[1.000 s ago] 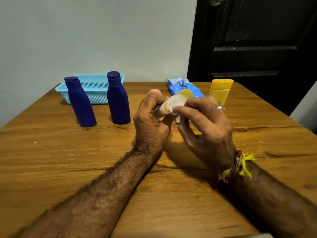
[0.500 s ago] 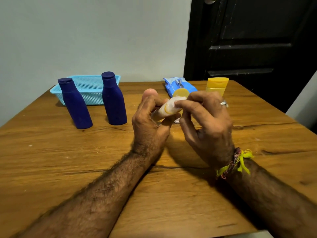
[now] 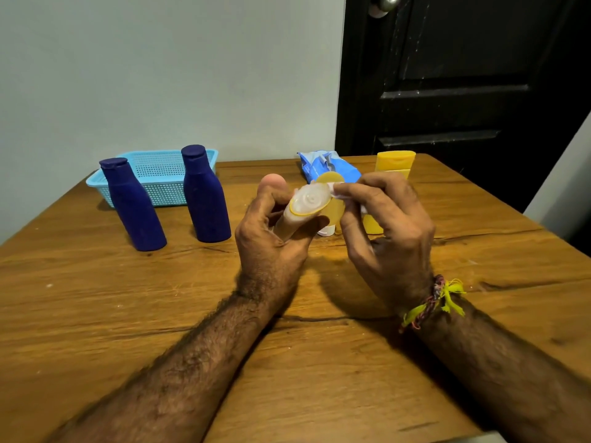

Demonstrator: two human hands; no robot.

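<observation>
Gripping the small bottle (image 3: 284,224) in our left hand (image 3: 271,251) above the table (image 3: 96,314), its long axis tilting up toward us, we pinch a white tissue (image 3: 339,189) in our right hand (image 3: 393,238), just right of the open cap (image 3: 308,202) and touching its rim

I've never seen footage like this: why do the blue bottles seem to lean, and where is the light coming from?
Head view: the wide lens bends the edges, so the outer blue bottle leans more than the inner blue bottle. Head view: a soft shadow on the table under the left hand and right hand suggests overhead light; no harsh glare; the forearms look slightly blurred.
</observation>
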